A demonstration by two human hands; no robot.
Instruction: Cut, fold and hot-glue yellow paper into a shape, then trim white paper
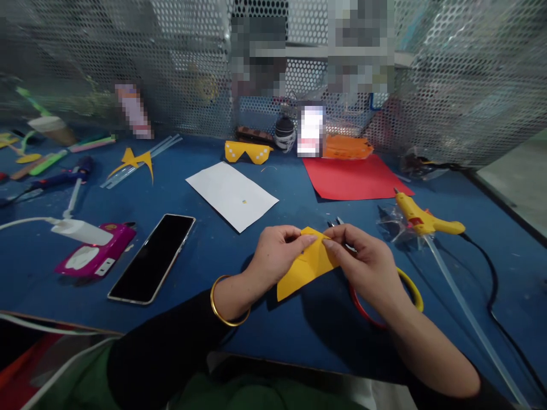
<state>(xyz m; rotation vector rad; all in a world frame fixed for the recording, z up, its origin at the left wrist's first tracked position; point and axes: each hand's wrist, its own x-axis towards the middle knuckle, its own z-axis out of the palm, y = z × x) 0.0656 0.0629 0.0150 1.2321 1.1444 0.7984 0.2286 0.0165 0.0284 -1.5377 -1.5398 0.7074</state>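
A piece of yellow paper is held up over the blue table, creased near its upper edge. My left hand pinches its upper left part between thumb and fingers. On the upper right edge, my right hand has closed its thumb and forefinger. Under my right hand and wrist lies a pair of scissors with red and yellow handles; their blade tips show just beyond the paper, and the rest is partly hidden. A white sheet with a small speck on it lies farther off.
Right of my hands rests a yellow glue gun with a long clear glue stick. A dark-screened phone and a magenta power socket are at left. Red paper, yellow paper glasses and a lit phone stand toward the mesh.
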